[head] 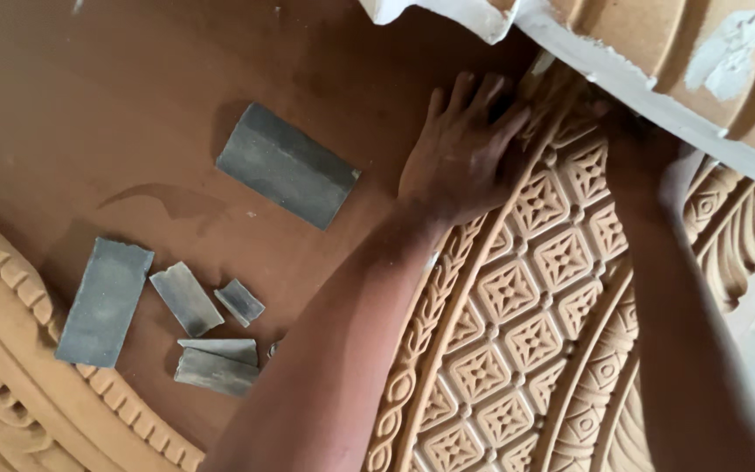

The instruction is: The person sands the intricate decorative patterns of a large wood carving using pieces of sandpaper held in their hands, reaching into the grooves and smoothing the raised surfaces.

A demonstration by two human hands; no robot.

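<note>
My left hand [463, 153] lies flat, palm down, on the inner edge of a curved carved wooden band [517, 323] with diamond-shaped flower tiles and a leafy border. Its fingers stretch out and nothing shows in its grip. My right arm runs up the right side. My right hand [633, 144] reaches into the shadow under a white-edged brown moulded piece [657, 79] at the top right, so its fingers are mostly hidden. A large grey sheet of sandpaper [288, 164] lies on the smooth brown board [89, 105], left of my left hand.
Several smaller grey sandpaper pieces [105, 301] lie scattered at the lower left of the board, some folded [217, 367]. Another carved curved border [10, 288] runs along the bottom left corner. More leaf carving [744, 236] shows at the right edge.
</note>
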